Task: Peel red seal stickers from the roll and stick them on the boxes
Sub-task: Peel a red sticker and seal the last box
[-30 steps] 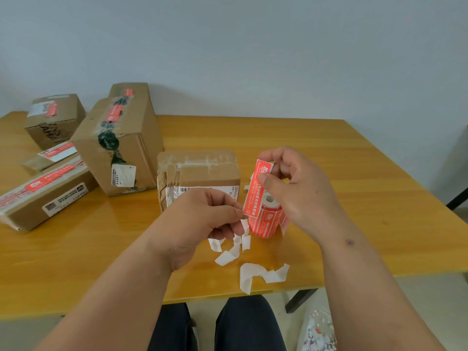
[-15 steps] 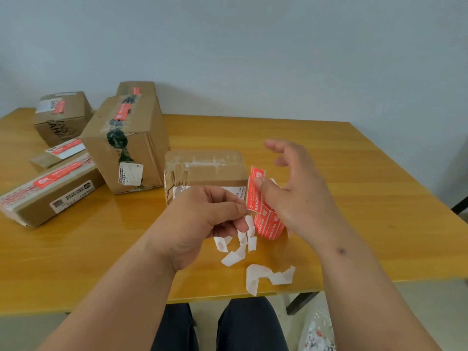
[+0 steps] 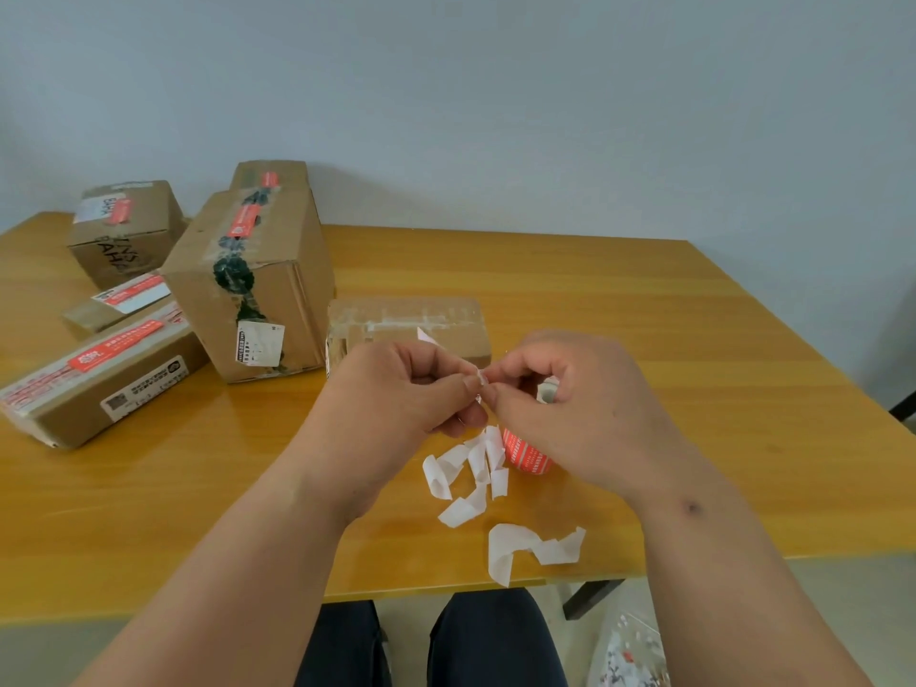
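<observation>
1. Now the left hand (image 3: 396, 389) and right hand (image 3: 565, 399) have met, both pinching the sticker (image 3: 480, 384); its red face, showing earlier, is hidden.
2. The roll (image 3: 528, 451) stands on the surface (image 3: 644, 339); the unsealed box (image 3: 411, 322) waits just behind.

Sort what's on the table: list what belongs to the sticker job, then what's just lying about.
Job:
- red sticker roll
- unsealed box behind the hands
- left hand and right hand, pinching a small piece together
- sealed boxes

Lying about:
- curled white backing strips
- bag on the floor
</observation>
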Demonstrator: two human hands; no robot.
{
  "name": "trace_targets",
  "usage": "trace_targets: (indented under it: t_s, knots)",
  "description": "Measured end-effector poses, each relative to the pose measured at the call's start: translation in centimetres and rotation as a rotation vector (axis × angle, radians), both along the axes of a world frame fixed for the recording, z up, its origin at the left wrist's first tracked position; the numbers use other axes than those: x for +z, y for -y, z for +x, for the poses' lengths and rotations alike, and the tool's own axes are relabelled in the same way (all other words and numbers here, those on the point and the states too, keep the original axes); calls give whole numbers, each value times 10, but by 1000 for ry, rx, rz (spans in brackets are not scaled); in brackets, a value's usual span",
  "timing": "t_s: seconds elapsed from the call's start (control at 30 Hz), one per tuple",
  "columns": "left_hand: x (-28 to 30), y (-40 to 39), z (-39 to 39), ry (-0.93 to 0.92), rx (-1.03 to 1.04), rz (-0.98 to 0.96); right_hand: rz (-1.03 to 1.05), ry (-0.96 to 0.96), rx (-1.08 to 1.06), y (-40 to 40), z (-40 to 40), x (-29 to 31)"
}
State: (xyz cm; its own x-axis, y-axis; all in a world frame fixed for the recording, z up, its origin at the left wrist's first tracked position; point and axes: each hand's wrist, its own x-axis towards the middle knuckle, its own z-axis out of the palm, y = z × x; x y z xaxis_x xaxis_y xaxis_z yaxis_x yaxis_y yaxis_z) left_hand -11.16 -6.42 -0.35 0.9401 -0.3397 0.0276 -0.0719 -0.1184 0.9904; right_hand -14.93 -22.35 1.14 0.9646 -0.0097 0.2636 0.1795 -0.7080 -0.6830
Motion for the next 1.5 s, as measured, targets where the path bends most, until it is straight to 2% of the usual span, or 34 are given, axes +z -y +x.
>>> trace_targets:
  t_s: [0.2, 0.33, 0.5, 0.63, 0.7, 0.83, 0.9, 0.97, 1.07, 1.17, 1.3, 1.37, 1.4, 1.5]
  knots:
    - [2, 0, -1, 59, 10, 83, -2, 8, -44, -1, 5, -2]
    - [-3, -4, 3, 3, 11, 168, 66, -4, -128, 2, 6, -4]
    - [-23, -14, 14, -113, 2, 470, 169, 48, -328, 14, 9, 2]
    - [-35, -16, 17, -93, -49, 753, 162, 105, -448, 23, 10, 5]
    - [-37, -15, 16, -52, -95, 865, 152, 95, -445, 23, 10, 7]
    - [-37, -6, 14, 43, -135, 929, 142, 25, -349, 13, 7, 8]
    - [-35, -5, 12, 97, -103, 863, 107, -10, -326, 9, 8, 5]
    - [-32, -3, 7, 187, -24, 711, 69, -17, -328, 7, 8, 3]
    - [-27, 1, -4, 478, 158, 462, 67, -24, -338, 5, 8, 4]
    - [-30, 7, -3, 837, 176, 463, 129, -42, -270, -2, 9, 6]
    - [-31, 8, 4, 1037, 266, 442, 257, -85, -109, -11, 8, 7]
    - [-30, 7, 4, 1027, 285, 383, 311, -87, -35, -11, 6, 7]
    - [-28, 7, 2, 945, 291, 329, 352, -79, -25, -9, 5, 8]
    - [-19, 8, -2, 408, 339, 11, 439, -67, -105, -3, 10, 3]
